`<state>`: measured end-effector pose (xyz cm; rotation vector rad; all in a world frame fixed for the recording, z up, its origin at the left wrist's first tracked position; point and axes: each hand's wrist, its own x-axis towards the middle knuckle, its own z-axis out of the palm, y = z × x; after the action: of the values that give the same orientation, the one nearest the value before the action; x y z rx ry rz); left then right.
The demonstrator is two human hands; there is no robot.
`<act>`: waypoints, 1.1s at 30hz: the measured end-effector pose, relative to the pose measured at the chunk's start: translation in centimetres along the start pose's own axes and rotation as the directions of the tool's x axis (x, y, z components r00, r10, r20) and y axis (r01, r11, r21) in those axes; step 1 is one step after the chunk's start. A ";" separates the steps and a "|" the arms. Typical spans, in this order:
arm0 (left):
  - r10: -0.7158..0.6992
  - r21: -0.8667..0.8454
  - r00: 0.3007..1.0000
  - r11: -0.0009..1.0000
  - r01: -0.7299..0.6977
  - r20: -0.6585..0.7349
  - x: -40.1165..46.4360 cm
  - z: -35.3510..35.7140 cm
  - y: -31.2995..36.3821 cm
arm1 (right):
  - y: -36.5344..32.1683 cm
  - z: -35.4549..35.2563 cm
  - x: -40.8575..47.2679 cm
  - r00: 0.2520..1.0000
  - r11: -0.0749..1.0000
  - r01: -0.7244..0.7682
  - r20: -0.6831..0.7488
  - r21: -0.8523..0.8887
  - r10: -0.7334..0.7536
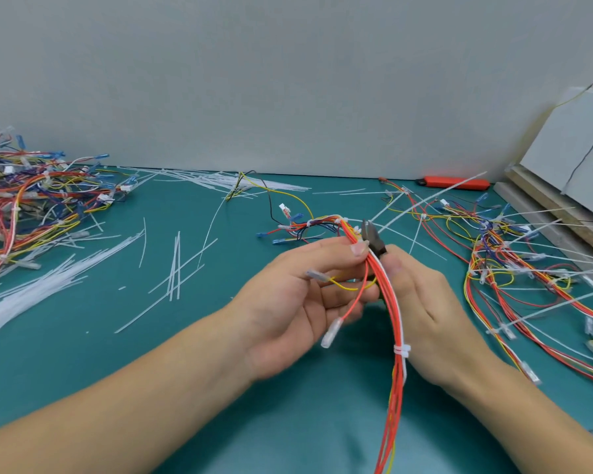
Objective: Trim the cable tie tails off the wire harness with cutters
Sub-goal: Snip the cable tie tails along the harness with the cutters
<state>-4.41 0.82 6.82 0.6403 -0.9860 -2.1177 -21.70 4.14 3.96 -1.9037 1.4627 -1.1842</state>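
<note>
Nearest, a red-and-white wire harness (396, 336) running up from the bottom edge between both hands, cinched by a trimmed white cable tie (402, 349) just below the right hand (421, 302). Left hand (295, 295) curled round the harness, thumb and fingertips pinching the bundle near its top, loose ends with clear plastic terminals dangling across the palm. Right hand wrapped round the cutters (374, 239), handles hidden in the palm, dark head poking up just beside the harness at the next tie; jaws too small and blurred to tell whether parted or closed. Judged mid-task: one tie done lower down, the next being lined up. Next move calls for seating the blades flush against the tie head, clear of the wires, then squeezing. Further out on the green worktop (185, 336), clipped white tie tails (175, 268) scattered to the left, a second harness (514, 268) with long untrimmed tails to the right. Farthest, a heap of harnesses (31, 200) at the left edge, a red tool (454, 182) against the grey wall (288, 80).
</note>
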 end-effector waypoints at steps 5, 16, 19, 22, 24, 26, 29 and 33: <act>-0.006 -0.022 0.999 1.000 0.007 0.037 0.7 -1.6 -0.5 | 0.5 -0.4 0.3 0.998 0.987 0.051 -0.015 -0.153 -0.054; -0.090 -0.027 0.996 0.996 0.090 -0.001 1.3 -3.7 -0.8 | 0.7 -0.9 0.8 1.000 0.900 0.012 -0.016 -0.435 -0.021; -0.093 -0.042 0.996 0.995 0.092 -0.003 1.5 -4.0 -1.0 | 0.6 -1.0 0.8 1.000 0.844 -0.005 -0.025 -0.536 -0.010; -0.096 -0.049 0.995 0.994 0.096 0.016 1.6 -4.2 -1.1 | 0.3 -1.1 0.8 1.000 0.795 -0.001 -0.018 -0.607 -0.013; -0.096 -0.050 0.995 0.994 0.097 0.028 1.7 -4.3 -1.2 | 0.4 -1.1 0.9 1.000 0.782 0.002 -0.001 -0.623 -0.003; -0.092 -0.041 0.995 0.995 0.093 0.034 1.6 -4.4 -1.2 | 0.5 -1.1 1.1 1.000 0.782 0.012 0.015 -0.624 -0.002; -0.078 -0.025 0.996 0.997 0.079 0.039 1.5 -4.4 -1.3 | 0.8 -1.2 1.1 1.000 0.834 0.025 0.030 -0.551 -0.010; -0.062 -0.002 0.997 0.998 0.062 0.050 1.6 -4.2 -1.3 | 1.2 -1.1 1.1 0.999 0.865 0.030 0.037 -0.501 -0.013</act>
<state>-3.11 -1.66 3.14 0.6262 -1.0017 -2.1991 -23.24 2.86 4.00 -2.2609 1.8734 -0.8204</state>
